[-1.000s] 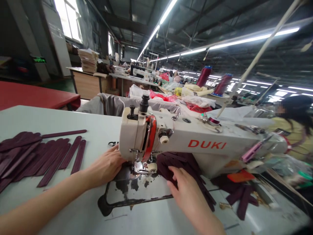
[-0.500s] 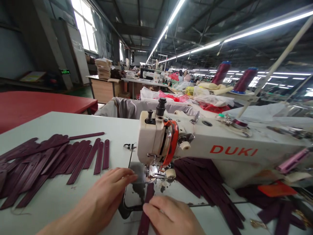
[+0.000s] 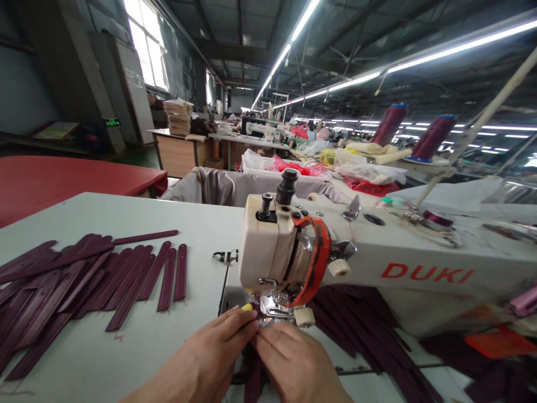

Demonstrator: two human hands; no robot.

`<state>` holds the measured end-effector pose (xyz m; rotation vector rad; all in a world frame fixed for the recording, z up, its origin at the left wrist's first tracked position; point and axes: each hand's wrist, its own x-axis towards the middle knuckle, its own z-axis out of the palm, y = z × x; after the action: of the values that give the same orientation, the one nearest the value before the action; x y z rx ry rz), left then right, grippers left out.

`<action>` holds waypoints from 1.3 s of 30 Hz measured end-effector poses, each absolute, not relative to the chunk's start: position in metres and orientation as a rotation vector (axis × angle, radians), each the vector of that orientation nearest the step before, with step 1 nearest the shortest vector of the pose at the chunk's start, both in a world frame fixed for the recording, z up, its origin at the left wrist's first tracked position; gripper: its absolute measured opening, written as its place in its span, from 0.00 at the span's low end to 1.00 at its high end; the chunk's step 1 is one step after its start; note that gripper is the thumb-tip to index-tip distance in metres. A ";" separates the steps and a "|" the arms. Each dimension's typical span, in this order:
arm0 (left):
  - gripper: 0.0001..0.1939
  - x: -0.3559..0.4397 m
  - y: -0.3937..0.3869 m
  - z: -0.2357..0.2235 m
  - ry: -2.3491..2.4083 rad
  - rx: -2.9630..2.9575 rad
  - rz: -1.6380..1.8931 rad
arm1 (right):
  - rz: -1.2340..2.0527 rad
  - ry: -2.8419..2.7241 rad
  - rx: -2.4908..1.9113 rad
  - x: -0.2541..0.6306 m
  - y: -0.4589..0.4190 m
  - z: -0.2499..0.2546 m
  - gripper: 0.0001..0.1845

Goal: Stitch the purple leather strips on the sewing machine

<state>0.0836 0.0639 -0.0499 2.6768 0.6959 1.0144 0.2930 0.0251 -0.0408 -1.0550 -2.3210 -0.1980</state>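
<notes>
A dark purple leather strap lies under the presser foot of a white sewing machine, its near end running down between my hands. My left hand is at the left of the foot, fingers closed together and pressed on the strap. Something small and yellow shows at its fingertips; what it is I cannot make out. Close beside it on the right, my right hand grips the strap just in front of the foot, its thumb near the left fingers. Both hands hide much of the strap.
Many similar straps lie spread on the white table at left. Another pile of straps lies beneath the machine arm. Thread cones stand at the back right; a red-covered table is at far left.
My left hand has moved right and onto the strap beside the foot. My right hand has moved forward along the strap, up to the foot. The yellow thing now shows.
</notes>
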 end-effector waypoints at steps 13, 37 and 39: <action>0.31 0.095 0.069 -0.032 0.640 2.734 1.068 | -0.145 -2.150 -1.000 0.301 0.022 -0.043 0.17; 0.26 0.085 0.069 -0.031 0.686 2.674 1.042 | -0.093 -1.921 -1.086 0.311 0.019 -0.034 0.14; 0.20 0.082 0.081 -0.027 0.828 2.570 1.013 | -0.087 -1.905 -1.093 0.308 0.018 -0.032 0.14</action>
<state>0.0819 0.0812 -0.0270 2.5702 0.8283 1.0126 0.3079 0.0179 -0.0322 -1.0931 -1.9054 -0.0874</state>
